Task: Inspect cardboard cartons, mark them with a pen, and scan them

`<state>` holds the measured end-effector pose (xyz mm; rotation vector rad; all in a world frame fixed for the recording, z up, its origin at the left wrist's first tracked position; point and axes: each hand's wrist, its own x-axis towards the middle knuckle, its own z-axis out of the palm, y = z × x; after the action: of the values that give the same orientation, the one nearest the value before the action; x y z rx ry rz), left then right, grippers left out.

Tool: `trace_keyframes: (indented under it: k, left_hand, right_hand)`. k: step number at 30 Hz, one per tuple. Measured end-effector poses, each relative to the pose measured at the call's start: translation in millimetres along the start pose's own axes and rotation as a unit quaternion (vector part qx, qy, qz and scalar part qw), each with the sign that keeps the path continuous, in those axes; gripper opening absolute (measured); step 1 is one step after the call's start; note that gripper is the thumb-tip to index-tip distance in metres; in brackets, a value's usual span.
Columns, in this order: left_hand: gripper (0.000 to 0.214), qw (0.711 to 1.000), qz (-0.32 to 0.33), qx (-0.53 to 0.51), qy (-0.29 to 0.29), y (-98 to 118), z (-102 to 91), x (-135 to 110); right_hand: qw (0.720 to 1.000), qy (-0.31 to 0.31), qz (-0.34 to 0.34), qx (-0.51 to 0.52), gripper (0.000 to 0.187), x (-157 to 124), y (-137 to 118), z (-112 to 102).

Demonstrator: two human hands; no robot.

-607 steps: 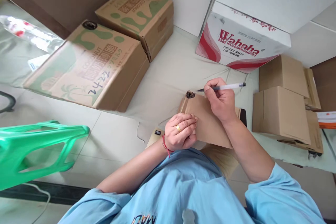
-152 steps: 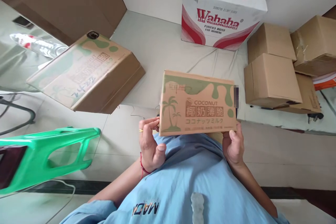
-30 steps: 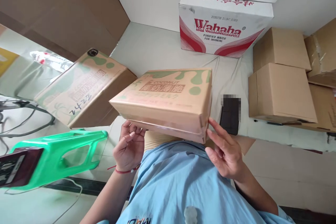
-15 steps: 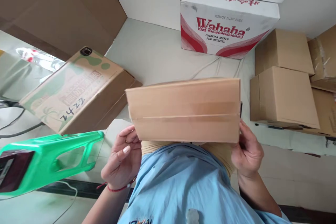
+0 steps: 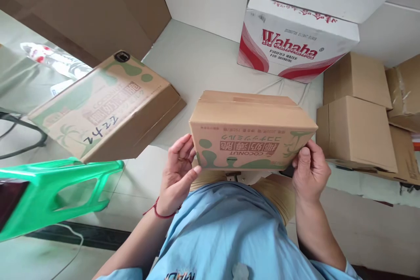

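Note:
A brown cardboard box with green print and upside-down "COCONUT" lettering is held in front of my waist, its printed side tilted toward me. My left hand grips its left end, thumb at the lower corner and the other fingers curled behind the edge. At the right end, my right hand presses its thumb near the lower corner, with fingers partly hidden behind the box. A similar coconut carton, marked with handwriting, lies tilted to the left, with a black round object at its top corner.
Beyond the held box stands a white-and-red Wahaha water carton on the cloth-covered table. Several plain brown boxes are stacked at right. A green plastic stool is at lower left, near black cables.
The held box has turned from showing its plain seamed side to showing its printed side. My left hand has moved right and up with it. The view has shifted slightly.

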<state>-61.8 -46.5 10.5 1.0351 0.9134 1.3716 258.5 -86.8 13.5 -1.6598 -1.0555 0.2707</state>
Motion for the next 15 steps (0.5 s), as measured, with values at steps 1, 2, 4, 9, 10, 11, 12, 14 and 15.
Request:
trace_keyframes:
  k: [1, 2, 4, 9, 10, 11, 12, 14, 15]
  left_hand:
    - [0.066, 1.0, 0.001, 0.009, -0.003, -5, -0.9, -2]
    - [0.067, 1.0, 0.001, 0.017, -0.003, -11, -2.1, -4]
    - [0.066, 0.999, -0.013, 0.031, -0.003, -19, -4.3, -11]
    - [0.06, 0.996, -0.056, 0.055, -0.035, -11, -2.2, -20]
    - [0.06, 0.996, -0.046, 0.064, -0.052, -5, -0.4, -19]
    - [0.06, 0.994, -0.025, 0.076, -0.077, 1, 1.8, -18]
    - [0.061, 0.99, 0.006, 0.093, -0.108, 8, 4.1, -16]
    - [0.064, 0.974, 0.076, 0.132, -0.168, 18, 8.6, -11]
    - [0.066, 0.966, 0.104, 0.149, -0.186, 20, 10.5, -9]
  right_hand:
    - [1.0, 0.002, 0.006, 0.007, 0.046, -1, 0, 2]
    - [1.0, 0.004, 0.014, 0.015, 0.045, -4, 0, 2]
    - [0.999, -0.01, 0.028, 0.03, 0.047, -10, 5, 1]
    - [0.995, 0.001, 0.077, 0.065, 0.055, -17, 20, -4]
    - [0.993, 0.018, 0.088, 0.072, 0.054, -15, 22, -4]
    - [0.991, 0.037, 0.098, 0.082, 0.053, -11, 24, -4]
    - [0.988, 0.055, 0.108, 0.096, 0.052, -7, 26, -4]
    - [0.979, 0.085, 0.132, 0.133, 0.049, 2, 28, -3]
    - [0.973, 0.095, 0.147, 0.152, 0.047, 6, 29, -3]
